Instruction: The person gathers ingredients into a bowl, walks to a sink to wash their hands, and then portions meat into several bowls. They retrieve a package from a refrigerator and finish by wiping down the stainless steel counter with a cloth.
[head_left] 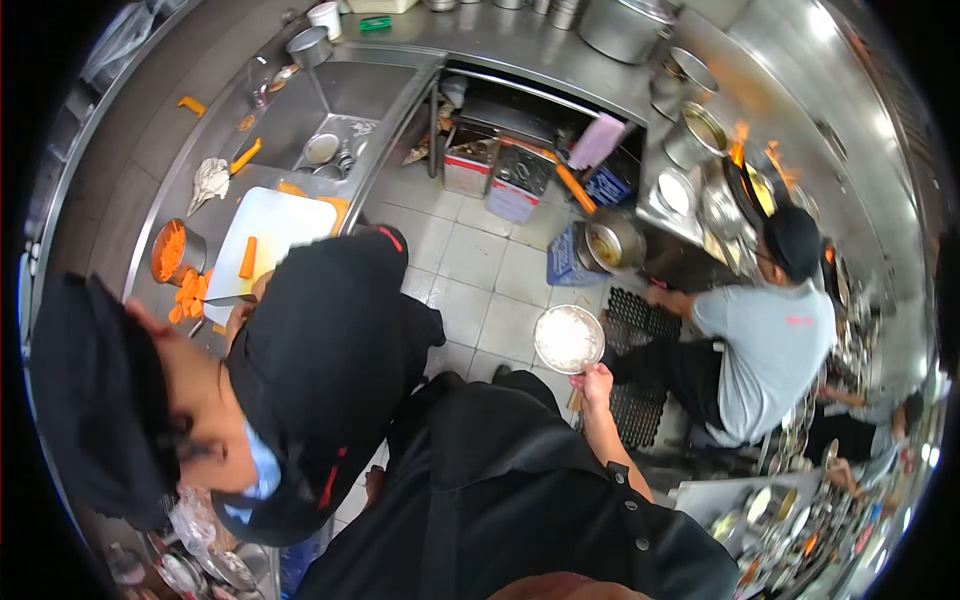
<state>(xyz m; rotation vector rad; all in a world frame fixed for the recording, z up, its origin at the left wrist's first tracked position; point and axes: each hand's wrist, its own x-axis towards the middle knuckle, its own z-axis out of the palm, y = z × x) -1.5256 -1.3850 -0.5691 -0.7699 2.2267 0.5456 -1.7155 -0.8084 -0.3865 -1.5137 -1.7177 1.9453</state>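
Out in front of me, my right hand grips the near rim of a round bowl. White contents fill much of the bowl; I cannot make out what they are. The bowl is held above the tiled floor, near the black rubber mat. Low by my left side, a small part of my left hand shows against my dark clothes. Its fingers are mostly hidden, so its grip cannot be told.
Close on my left, a person in black works at a white cutting board with carrots. To the right, a person in a grey shirt faces flaming stoves. A pot stands on a blue crate ahead.
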